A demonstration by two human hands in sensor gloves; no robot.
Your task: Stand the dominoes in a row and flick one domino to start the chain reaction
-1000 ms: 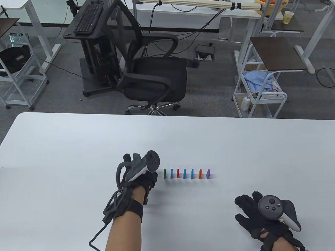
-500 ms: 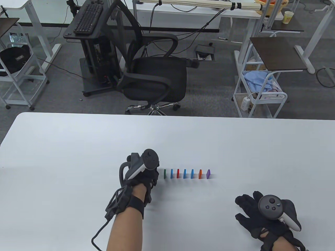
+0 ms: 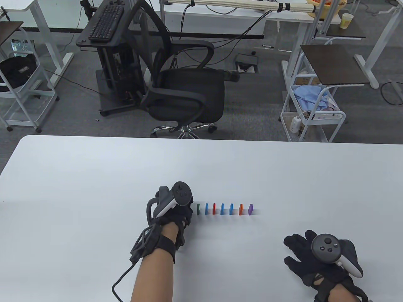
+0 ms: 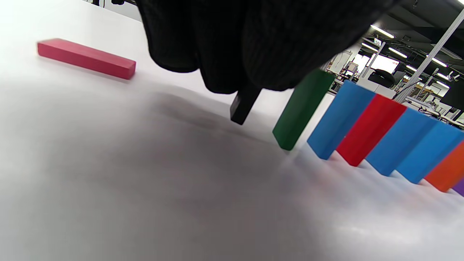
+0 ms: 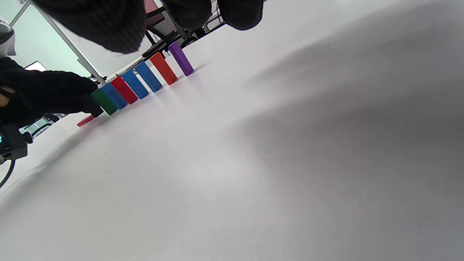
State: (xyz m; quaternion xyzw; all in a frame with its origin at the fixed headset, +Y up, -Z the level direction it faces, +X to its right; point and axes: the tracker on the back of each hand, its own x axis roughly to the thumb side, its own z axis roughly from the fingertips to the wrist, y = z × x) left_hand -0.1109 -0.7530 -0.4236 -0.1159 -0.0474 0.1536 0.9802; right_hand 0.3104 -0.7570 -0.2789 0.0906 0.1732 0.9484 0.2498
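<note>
Seven dominoes stand in a row on the white table (image 3: 94, 176), from a green one (image 3: 198, 209) at the left to a purple one (image 3: 250, 209) at the right. My left hand (image 3: 186, 212) is just left of the green domino (image 4: 302, 108) and pinches a black domino (image 4: 245, 105), upright, its lower end close to the table. In the table view the hand hides this black piece. A pink domino (image 4: 86, 58) lies flat behind the left hand. My right hand (image 3: 300, 254) rests flat on the table, fingers spread, well right of the row and nearer me.
The table's far edge (image 3: 201, 138) lies well beyond the row. A black office chair (image 3: 185, 91) and a white cart (image 3: 311, 116) stand on the floor behind it. In the right wrist view the row (image 5: 145, 78) runs away toward the left hand (image 5: 54, 92).
My left hand has shifted slightly to the right, closer to the green domino. The row and my right hand have stayed still.
</note>
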